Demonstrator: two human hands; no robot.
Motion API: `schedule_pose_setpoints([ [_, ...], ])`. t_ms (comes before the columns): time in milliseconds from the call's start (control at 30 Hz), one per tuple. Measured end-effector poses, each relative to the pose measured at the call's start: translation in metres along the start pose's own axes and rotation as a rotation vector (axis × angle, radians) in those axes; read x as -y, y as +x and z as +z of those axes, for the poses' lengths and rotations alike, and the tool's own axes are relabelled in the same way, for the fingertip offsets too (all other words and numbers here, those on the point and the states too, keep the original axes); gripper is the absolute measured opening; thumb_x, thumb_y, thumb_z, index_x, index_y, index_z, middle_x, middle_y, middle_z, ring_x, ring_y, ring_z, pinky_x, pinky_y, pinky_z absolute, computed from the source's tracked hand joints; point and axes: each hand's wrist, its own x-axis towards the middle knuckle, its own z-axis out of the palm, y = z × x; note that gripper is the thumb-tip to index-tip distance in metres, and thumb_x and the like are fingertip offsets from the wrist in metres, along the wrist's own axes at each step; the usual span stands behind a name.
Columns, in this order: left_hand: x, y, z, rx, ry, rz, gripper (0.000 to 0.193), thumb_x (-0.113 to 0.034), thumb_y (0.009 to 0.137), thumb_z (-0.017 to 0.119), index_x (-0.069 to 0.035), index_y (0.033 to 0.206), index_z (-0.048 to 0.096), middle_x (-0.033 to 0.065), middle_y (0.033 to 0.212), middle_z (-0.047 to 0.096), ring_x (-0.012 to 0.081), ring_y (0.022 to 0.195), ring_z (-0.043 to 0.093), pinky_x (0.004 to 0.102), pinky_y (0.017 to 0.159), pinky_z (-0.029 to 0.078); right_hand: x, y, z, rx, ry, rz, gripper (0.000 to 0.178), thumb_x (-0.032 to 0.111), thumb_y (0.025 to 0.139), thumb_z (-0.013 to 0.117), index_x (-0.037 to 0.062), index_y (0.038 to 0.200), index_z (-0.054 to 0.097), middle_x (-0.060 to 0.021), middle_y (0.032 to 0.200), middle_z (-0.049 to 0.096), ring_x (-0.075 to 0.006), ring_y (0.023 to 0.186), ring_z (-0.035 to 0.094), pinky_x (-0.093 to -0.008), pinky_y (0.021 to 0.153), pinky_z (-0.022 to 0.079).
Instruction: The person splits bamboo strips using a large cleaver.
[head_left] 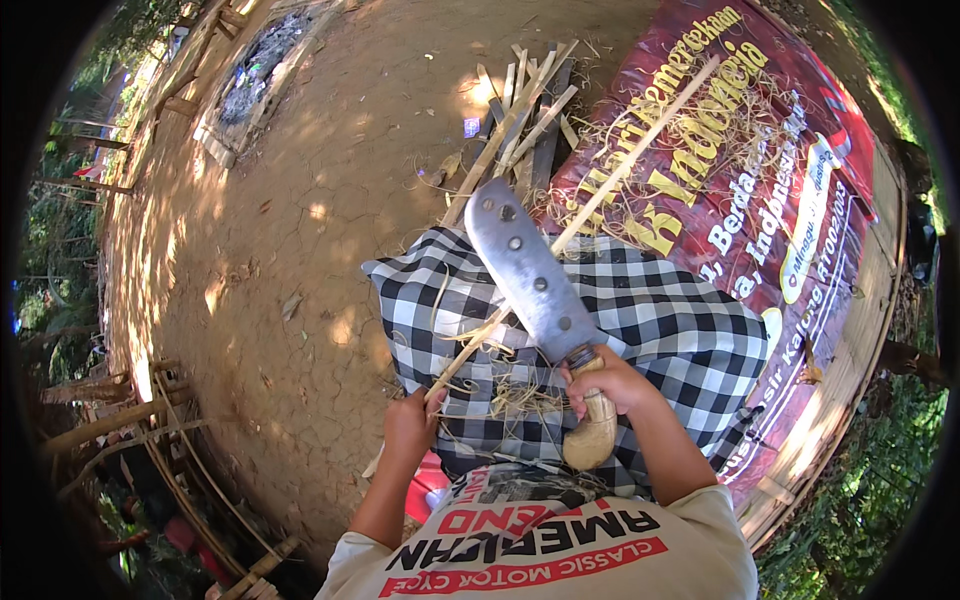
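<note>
My right hand (617, 382) is wrapped round the curved wooden handle of a broad machete (535, 285). Its wide steel blade, dotted with several round marks, points up and to the left. In my left hand (408, 428) is the near end of a long thin bamboo strip (640, 148). The strip slants away to the far right and passes beneath the blade. Across my lap lies a black-and-white checked cloth (665, 330), with pale curled shavings (520, 385) scattered on it.
Beyond my lap, a pile of split bamboo strips (530, 120) lies on bare brown earth (330, 230). At right a dark red printed banner (740, 215), strewn with shavings, covers a bamboo platform (880, 270). Wooden rails (110, 425) stand at left; a framed ash pit (262, 75) lies far left.
</note>
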Motion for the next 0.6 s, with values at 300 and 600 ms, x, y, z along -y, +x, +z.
schedule_pose_setpoints([
  [300, -0.001, 0.002, -0.003, 0.021, -0.023, 0.023, 0.042, -0.034, 0.093, 0.058, 0.003, 0.075, 0.062, 0.0241, 0.060, 0.057, 0.0440, 0.058, 0.058, 0.0492, 0.052, 0.043, -0.016, 0.006, 0.002, -0.012, -0.387, 0.111, 0.017, -0.004, 0.069, 0.062, -0.0046, 0.084, 0.056, -0.0103, 0.065, 0.058, -0.0191, 0.053, 0.060, -0.0315, 0.051, 0.050],
  [600, 0.003, 0.001, -0.002, 0.058, -0.057, -0.026, 0.043, -0.036, 0.092, 0.060, 0.004, 0.076, 0.062, 0.0242, 0.061, 0.058, 0.0445, 0.059, 0.058, 0.0487, 0.052, 0.044, -0.012, 0.004, 0.001, 0.029, -0.130, 0.087, 0.022, -0.004, 0.068, 0.065, -0.0050, 0.087, 0.054, -0.0103, 0.065, 0.057, -0.0197, 0.052, 0.060, -0.0332, 0.050, 0.051],
])
